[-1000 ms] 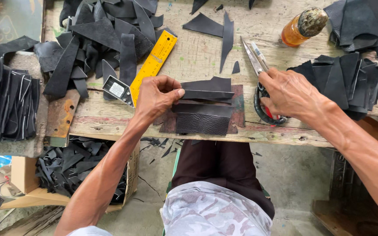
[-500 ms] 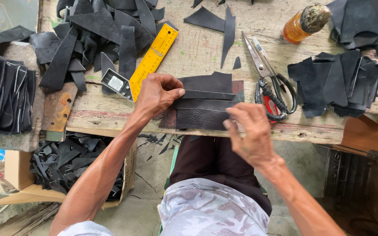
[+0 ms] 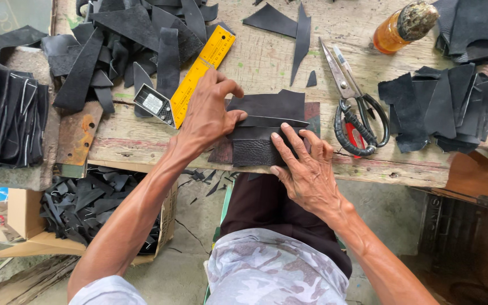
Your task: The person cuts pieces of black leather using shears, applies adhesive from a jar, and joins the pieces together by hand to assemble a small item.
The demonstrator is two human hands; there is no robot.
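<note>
- Leather pieces [image 3: 266, 127], dark and stacked, lay at the near edge of the wooden table [image 3: 289, 62], in front of the seated person.
- The left hand [image 3: 210, 113] pressed flat on the left part of the stack, its grip released, fingers spread over the top piece and clasping nothing.
- The right hand [image 3: 306, 169] lay palm down on the stack's lower right corner, fingers stretched out, grip likewise released.
- A yellow ruler [image 3: 201, 73] lay slanted just beside the left hand.
- Scissors [image 3: 354, 110] with black handles rested to the right of the stack, near but apart.
- An amber bottle [image 3: 402, 27] lay at the far right.
- More black leather scraps [image 3: 444, 104] were heaped beyond the scissors.
</note>
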